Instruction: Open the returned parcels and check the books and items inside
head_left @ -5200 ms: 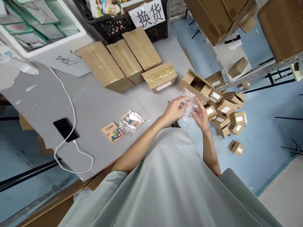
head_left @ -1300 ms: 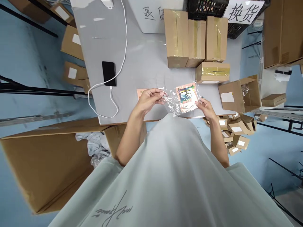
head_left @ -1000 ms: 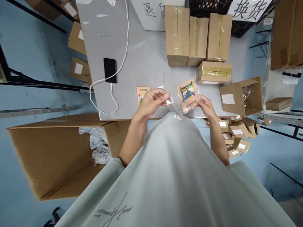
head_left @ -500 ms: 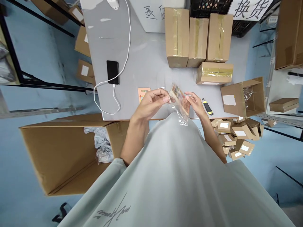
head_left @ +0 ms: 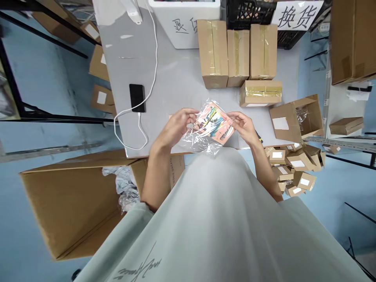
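Between my two hands is a colourful pink card-like item [head_left: 219,124] in a clear plastic bag [head_left: 199,141], held above the table's front edge. My left hand [head_left: 179,124] grips the bag at its left side, fingers closed on the film. With thumb and fingers, my right hand [head_left: 242,125] pinches the right end of the pink item. Loose film hangs crumpled below the item on the left. Behind my right wrist a black and yellow cutter [head_left: 259,136] is mostly hidden. A sliver of something pink shows on the table behind my left hand.
Taped cardboard boxes [head_left: 213,55] stand at the back, before a white bin [head_left: 182,27] and a black crate [head_left: 249,13]. A phone [head_left: 137,98] with a white cable lies left. An open carton [head_left: 289,121] sits right; a large open box [head_left: 73,203] is lower left.
The bagged item has turned so its colourful face shows, and the film has swung left. My left hand has shifted left and now covers most of the pink card on the table.
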The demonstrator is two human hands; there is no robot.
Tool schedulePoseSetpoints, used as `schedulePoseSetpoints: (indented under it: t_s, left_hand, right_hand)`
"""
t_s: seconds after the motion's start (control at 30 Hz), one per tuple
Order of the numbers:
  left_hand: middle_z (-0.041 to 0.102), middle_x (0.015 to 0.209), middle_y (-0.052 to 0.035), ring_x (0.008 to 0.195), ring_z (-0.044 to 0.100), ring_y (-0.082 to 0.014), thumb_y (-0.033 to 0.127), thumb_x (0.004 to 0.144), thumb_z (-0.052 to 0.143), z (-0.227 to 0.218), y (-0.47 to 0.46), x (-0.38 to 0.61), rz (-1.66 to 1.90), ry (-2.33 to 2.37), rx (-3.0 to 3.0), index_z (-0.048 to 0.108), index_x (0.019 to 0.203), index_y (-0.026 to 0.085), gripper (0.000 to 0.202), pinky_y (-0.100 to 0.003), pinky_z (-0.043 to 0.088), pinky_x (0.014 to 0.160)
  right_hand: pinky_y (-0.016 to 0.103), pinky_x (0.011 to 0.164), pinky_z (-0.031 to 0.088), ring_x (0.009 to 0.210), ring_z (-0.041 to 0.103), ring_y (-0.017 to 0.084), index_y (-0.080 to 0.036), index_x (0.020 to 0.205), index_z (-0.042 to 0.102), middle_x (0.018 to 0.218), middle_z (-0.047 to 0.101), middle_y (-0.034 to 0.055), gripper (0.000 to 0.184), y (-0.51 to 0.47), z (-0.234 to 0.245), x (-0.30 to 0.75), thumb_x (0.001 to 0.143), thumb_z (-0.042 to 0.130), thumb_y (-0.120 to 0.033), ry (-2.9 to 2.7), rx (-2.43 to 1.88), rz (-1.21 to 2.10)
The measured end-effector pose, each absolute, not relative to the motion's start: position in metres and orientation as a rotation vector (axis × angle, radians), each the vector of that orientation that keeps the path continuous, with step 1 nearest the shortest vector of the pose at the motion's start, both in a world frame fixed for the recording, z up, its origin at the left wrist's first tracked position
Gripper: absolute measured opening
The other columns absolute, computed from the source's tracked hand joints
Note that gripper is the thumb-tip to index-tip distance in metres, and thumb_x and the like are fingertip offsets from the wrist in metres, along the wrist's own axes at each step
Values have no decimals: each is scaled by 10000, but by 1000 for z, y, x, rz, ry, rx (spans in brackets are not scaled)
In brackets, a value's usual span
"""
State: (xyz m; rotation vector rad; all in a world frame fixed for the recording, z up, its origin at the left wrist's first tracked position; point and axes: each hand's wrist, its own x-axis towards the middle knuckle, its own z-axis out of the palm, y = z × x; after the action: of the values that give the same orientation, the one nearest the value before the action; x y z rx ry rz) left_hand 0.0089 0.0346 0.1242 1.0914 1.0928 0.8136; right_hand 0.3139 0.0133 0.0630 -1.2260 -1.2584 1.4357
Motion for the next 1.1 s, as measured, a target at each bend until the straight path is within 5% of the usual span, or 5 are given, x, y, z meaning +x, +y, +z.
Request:
schedulePoseSetpoints:
  t_s: [0.13, 0.4, 0.83, 1.1]
  left_hand:
    - [814, 996, -108, 1075, 804, -327, 901, 738, 917, 114, 56, 30, 710, 1133, 1232, 831, 1006, 199, 756, -430, 670, 961]
    - [831, 922, -67, 876, 785, -236, 842, 823, 901, 96, 46, 55, 891, 1173, 1248, 831, 956, 204, 656, -329, 646, 765]
    - [853, 1062, -91, 989, 795, -238, 800, 891, 852, 94, 20, 73, 964, 1241, 1258, 811, 1017, 197, 617, -340, 627, 908]
    - [819, 875, -66, 792, 724, -202, 857, 954, 740, 81, 9, 86, 1006, 1322, 1375, 817, 886, 199, 667, -307, 566, 722]
  right_hand:
    - [439, 1051, 667, 1136, 796, 289, -263, 1185, 827, 1205, 846, 87, 652, 18, 72, 315, 918, 811, -857, -1373, -1203, 1424]
    - [443, 1107, 612, 1156, 758, 288, -292, 1192, 848, 1207, 821, 87, 511, 13, 83, 312, 1086, 665, -757, -1632, -1321, 962]
    - [400, 1088, 574, 1143, 706, 262, -302, 1163, 795, 1195, 731, 79, 417, 2, 85, 291, 1194, 529, -621, -1767, -1280, 739]
    - [393, 1017, 565, 1090, 698, 251, -276, 1133, 768, 1181, 723, 78, 371, -8, 83, 284, 1214, 522, -543, -1872, -1268, 723]
